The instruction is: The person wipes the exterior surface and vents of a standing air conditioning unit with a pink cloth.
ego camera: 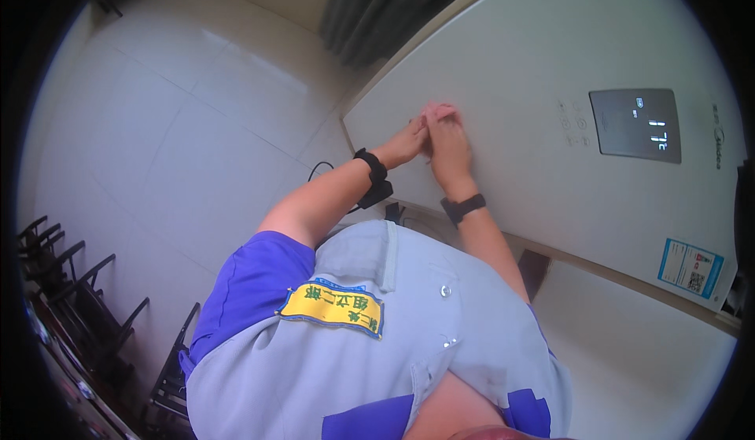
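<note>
A crumpled pink cloth point(442, 111) is bunched at the fingertips of both hands, in front of the white front panel of a Midea air conditioner point(507, 86). My left hand point(410, 140) comes in from the left and grips the cloth's near side. Pressed close beside it, my right hand point(451, 148) has its fingers bent over the cloth. The fingers overlap and are slightly blurred, so part of the cloth is hidden. Whether the cloth touches the panel cannot be told. Each wrist wears a black band.
On the panel's right are a lit display point(636, 125) and a blue-and-white label point(690, 269). Dark curtains point(377, 15) hang beyond the panel. Black chairs point(76, 298) stand at the lower left on the pale tiled floor point(177, 133). A black cable point(318, 166) shows behind my left forearm.
</note>
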